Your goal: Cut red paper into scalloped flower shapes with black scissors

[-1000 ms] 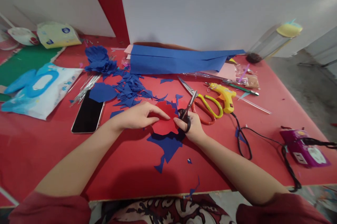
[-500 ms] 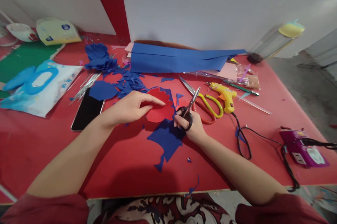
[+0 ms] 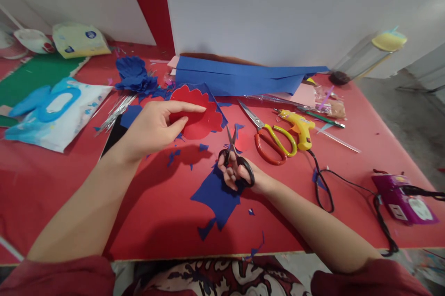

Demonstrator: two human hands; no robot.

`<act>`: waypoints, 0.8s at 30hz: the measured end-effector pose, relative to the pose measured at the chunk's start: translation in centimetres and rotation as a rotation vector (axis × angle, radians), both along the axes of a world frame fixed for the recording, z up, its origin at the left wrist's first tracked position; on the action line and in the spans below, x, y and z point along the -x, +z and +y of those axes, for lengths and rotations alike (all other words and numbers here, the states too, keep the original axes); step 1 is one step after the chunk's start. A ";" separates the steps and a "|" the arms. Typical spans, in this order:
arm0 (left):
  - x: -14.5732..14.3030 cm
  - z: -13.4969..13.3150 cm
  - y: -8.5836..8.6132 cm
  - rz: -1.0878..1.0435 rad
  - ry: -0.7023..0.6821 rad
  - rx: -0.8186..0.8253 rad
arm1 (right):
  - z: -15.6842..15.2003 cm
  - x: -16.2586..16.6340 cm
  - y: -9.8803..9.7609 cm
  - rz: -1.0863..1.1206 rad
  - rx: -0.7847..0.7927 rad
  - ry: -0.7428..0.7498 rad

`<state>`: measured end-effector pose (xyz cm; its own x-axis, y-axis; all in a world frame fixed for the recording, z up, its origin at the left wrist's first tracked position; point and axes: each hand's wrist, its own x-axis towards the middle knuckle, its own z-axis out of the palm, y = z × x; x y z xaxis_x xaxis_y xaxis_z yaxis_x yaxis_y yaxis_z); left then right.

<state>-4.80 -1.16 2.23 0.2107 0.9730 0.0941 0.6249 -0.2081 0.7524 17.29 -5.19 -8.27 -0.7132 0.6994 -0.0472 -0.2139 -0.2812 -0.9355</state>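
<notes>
My left hand pinches a red scalloped paper piece, with thumb and forefinger on its face. Behind its right edge shows a strip of blue paper. In my right hand are small black-handled scissors, fingers in the loops and blades slightly apart, pointing up just right of the red piece's lower edge. A blue paper offcut lies on the red table under my right hand. Large scissors with red and yellow handles rest farther right.
A yellow glue gun trails a black cord toward a purple box. Folded blue paper lies along the wall. Left are a wipes pack, a blue paper flower, silver wires and a partly covered phone.
My left hand has lifted and moved the red piece up and left. The scissors have come away from the paper; my right hand has shifted slightly left and down, turning the blades upward.
</notes>
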 end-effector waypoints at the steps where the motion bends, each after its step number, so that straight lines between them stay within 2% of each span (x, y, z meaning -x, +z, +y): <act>1: -0.1 -0.1 0.2 0.008 0.010 -0.007 | -0.1 0.0 0.1 0.004 0.009 0.036; 4: 0.0 -0.3 0.3 0.005 -0.004 -0.018 | -0.1 -0.1 0.3 0.000 0.032 0.069; 11: 0.5 -0.2 -0.6 0.025 -0.065 -0.050 | 0.0 -0.2 0.6 -0.049 0.011 0.082; 17: 0.1 -0.6 -0.3 0.120 -0.097 -0.055 | 0.0 -0.1 0.9 -0.048 -0.040 0.076; 24: 0.0 -0.7 -0.2 0.077 -0.094 -0.010 | 0.0 -0.1 0.9 -0.066 -0.049 0.070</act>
